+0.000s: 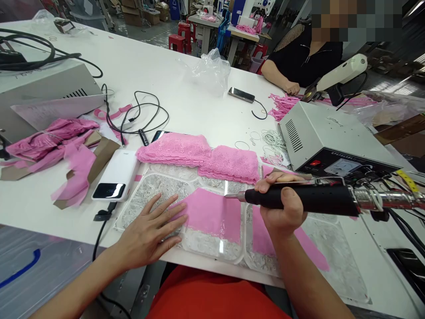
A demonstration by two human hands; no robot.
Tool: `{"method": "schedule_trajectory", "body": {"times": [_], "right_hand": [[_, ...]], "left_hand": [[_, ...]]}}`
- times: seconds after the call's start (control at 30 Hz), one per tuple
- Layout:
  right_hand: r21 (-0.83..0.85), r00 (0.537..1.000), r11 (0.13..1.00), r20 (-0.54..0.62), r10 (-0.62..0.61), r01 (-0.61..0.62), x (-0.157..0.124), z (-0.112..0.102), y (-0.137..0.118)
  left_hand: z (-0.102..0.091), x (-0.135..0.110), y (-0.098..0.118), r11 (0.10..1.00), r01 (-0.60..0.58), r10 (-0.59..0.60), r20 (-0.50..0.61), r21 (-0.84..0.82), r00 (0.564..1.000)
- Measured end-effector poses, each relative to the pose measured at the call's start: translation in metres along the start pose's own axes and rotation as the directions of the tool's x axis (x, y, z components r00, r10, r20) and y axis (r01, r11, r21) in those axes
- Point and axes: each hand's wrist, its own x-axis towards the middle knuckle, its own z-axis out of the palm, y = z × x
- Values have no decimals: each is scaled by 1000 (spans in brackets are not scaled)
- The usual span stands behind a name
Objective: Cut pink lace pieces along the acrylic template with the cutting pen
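Observation:
My right hand (282, 208) is wrapped round a black handheld ultrasonic welder (299, 198). Its thin metal tip points left and meets, or hovers just over, a pink fabric piece (212, 210); contact cannot be made out. With fingers spread, my left hand (156, 230) lies flat, its fingertips on the left edge of that piece. The fabric rests on a clear plastic template (212, 252) with rounded compartments. A second pink piece (312, 248) lies partly hidden under my right forearm. Behind them sit two stacks of pink lace-edged fabric (175, 148), (232, 161).
A grey generator box (335, 137) stands at right, with elastic bands (274, 141) beside it. A white power bank (117, 175), black cables (146, 106) and pink fabric bundles (53, 141) are at left. Farther back are a phone (241, 95), plastic bag (212, 73) and seated person (302, 57).

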Motion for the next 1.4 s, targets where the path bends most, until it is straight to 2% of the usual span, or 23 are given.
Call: {"method": "schedule_trajectory", "body": {"times": [0.4,0.63,0.73,1.23,1.4], "right_hand": [[-22,1000,1000,11,-4,4,0,2,-1],[-116,991,989,-86,-103,93,11,-17,-16],[-120,987,988,-115,-110,96,12,-22,-16],[-113,997,992,-47,-64,58,7,-27,-13],[-26,998,1000,-64,-13,11,1,-35,-27]], "left_hand": [[0,1,-2,999,-21,21,3,25,1000],[1,0,-4,1000,-26,26,-17,18,1000],[1,0,-4,1000,-16,16,-23,13,1000],[1,2,-3,1000,-6,6,-19,-1,1000],[-5,8,10,999,-35,34,-62,-27,998]]}}
